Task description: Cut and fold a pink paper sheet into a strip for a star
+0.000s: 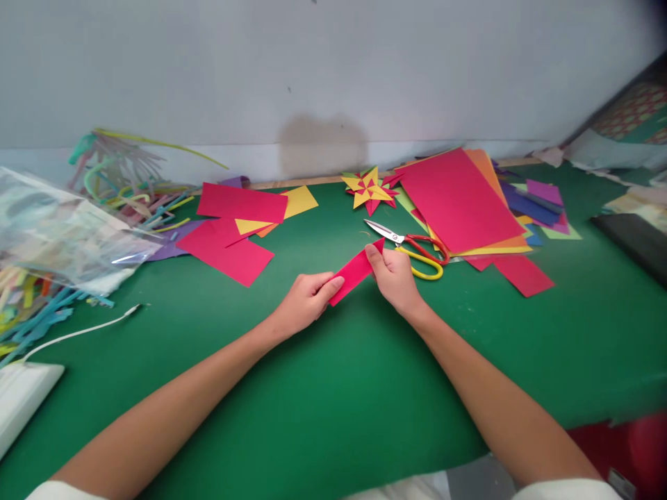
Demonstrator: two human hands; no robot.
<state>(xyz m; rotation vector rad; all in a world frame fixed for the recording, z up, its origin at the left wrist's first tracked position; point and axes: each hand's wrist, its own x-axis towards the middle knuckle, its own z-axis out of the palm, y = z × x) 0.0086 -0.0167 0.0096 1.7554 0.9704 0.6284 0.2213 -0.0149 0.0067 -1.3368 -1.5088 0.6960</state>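
Note:
A narrow strip of folded red paper (pixel 355 275) is stretched between my two hands, above the green tabletop. My left hand (pixel 308 298) pinches its lower left end, thumb on top. At the upper right end, my right hand (pixel 394 276) grips the strip near a raised pointed corner. Just beyond my right hand lies a pair of scissors (pixel 424 244) with red and yellow handles, blades apart and pointing left. Behind the scissors rests a folded paper star (pixel 369 189) in yellow and red. The fingers under the strip are mostly hidden.
Red sheets (pixel 242 201) and a yellow piece (pixel 302 203) lie at back left. A stack of coloured paper (pixel 461 201) is at back right. Pipe cleaners (pixel 140 198), a plastic bag (pixel 67 229) and a white device (pixel 26 396) with a cable occupy the left. A wall (pixel 323 76) stands behind.

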